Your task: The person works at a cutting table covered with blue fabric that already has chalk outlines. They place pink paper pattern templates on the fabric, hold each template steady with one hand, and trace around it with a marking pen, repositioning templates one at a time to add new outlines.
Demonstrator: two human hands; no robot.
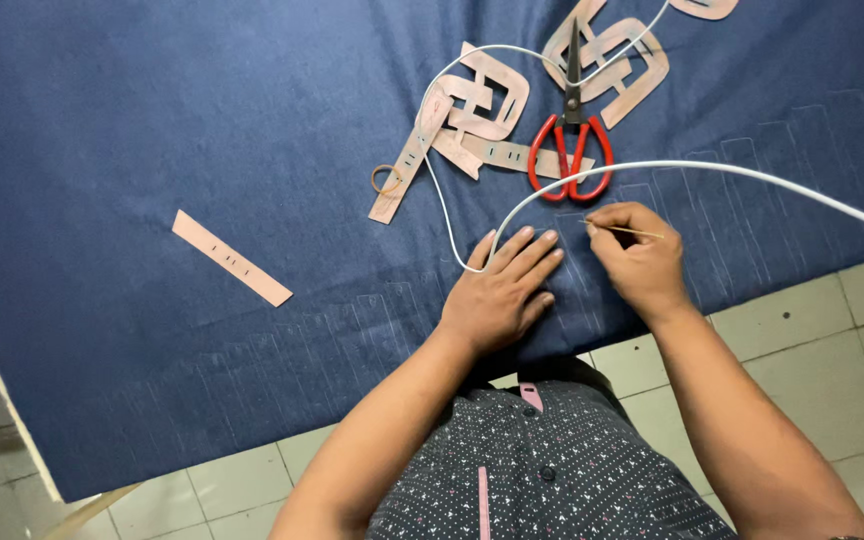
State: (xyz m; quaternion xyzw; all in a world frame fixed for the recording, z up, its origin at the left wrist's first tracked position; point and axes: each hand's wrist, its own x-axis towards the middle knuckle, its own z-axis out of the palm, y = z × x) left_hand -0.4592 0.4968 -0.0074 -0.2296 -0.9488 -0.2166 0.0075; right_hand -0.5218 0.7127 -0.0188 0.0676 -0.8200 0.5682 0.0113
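Note:
My left hand (pixel 502 290) lies flat, fingers spread, on a dark blue denim cloth (pixel 202 130) marked with faint white chalk outlines. Right beside it, my right hand (pixel 637 260) pinches a thin pale stick, a marking tool (pixel 632 232), with its tip on the cloth. A white cable (pixel 712 170) arches over both hands. Red-handled scissors (pixel 572 150) lie shut on the cloth just beyond my right hand.
Several pink card pattern pieces (pixel 492 100) lie heaped beyond the hands, and one long pink strip (pixel 232 258) lies alone at the left. A small ring (pixel 386 180) rests by the heap. The cloth's near edge hangs over a pale tiled floor (pixel 832 320).

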